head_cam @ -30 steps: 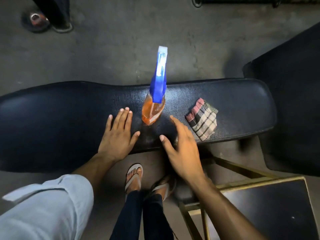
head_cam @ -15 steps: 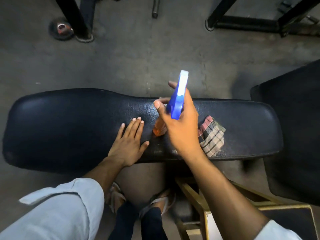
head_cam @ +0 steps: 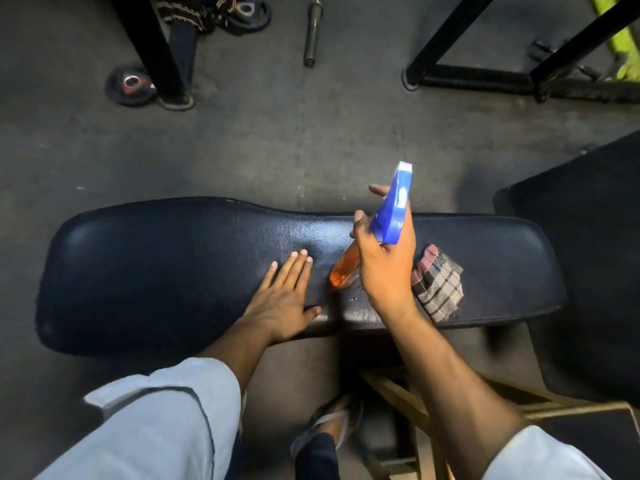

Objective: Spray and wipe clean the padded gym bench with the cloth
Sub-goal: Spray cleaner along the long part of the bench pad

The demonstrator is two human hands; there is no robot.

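one bench (head_cam: 156,271), one spray bottle (head_cam: 391,216), one cloth (head_cam: 438,285), two hands (head_cam: 280,303)

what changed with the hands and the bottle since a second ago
The right hand, open beside the spray bottle a second ago, now grips it and has lifted and tilted it above the bench. The left hand stays flat on the padding, and the checked cloth lies where it was.

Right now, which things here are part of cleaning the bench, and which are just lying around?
For the job: bench, spray bottle in the right hand, cloth, left hand flat on the pad.

Lying about: weight plate, bar, black frame, wooden stool.
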